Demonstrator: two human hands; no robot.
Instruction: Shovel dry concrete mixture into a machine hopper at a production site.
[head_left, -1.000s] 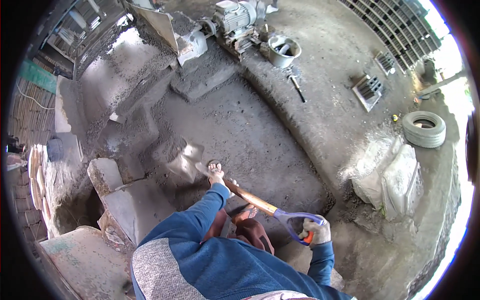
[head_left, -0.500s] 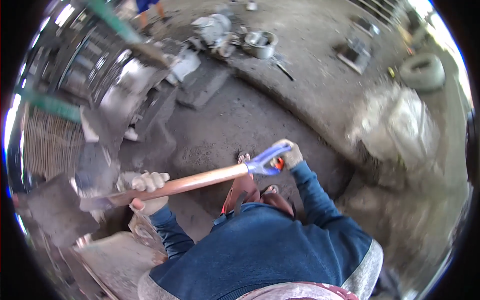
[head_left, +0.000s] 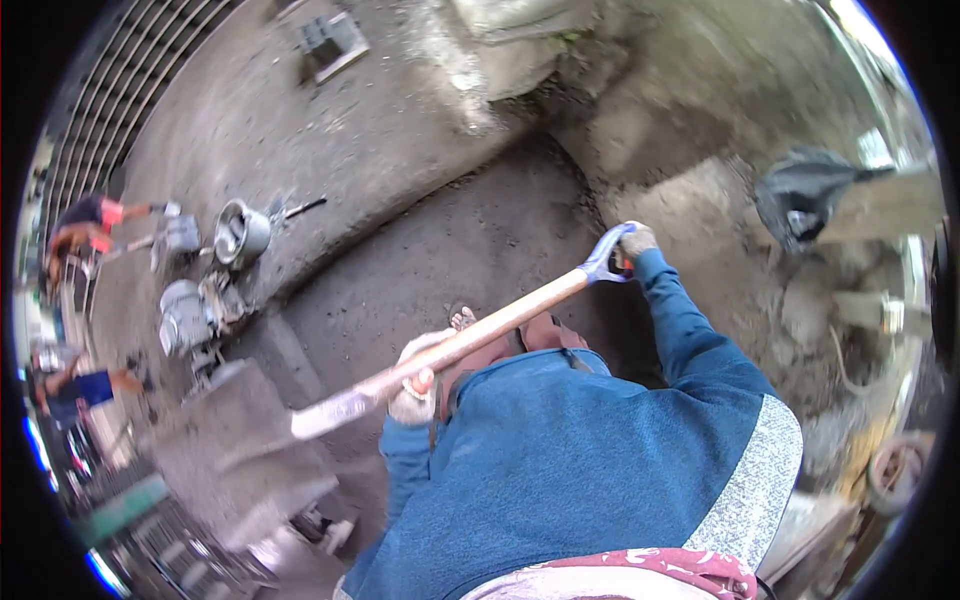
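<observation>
A shovel with a wooden shaft and a blue D-shaped grip slants across the front of my body. My left hand, in a pale glove, is wrapped round the lower shaft, close to the metal socket. At the upper right, my gloved right hand closes on the D-grip. The shovel's blade points to the lower left and is smeared by motion, so I cannot tell whether it bears anything. Below the shaft, one sandalled foot shows on the dark, dusty ground.
A raised ledge runs diagonally beyond my feet. On its far side are a grey bucket, a motor-like machine and a rectangular metal frame. Two people are at the far left. A black plastic bag hangs at right.
My view and body have turned to the right; the ledge, bucket and machine now lie further left. The shovel stays in both hands, its blade now nearer the machine.
</observation>
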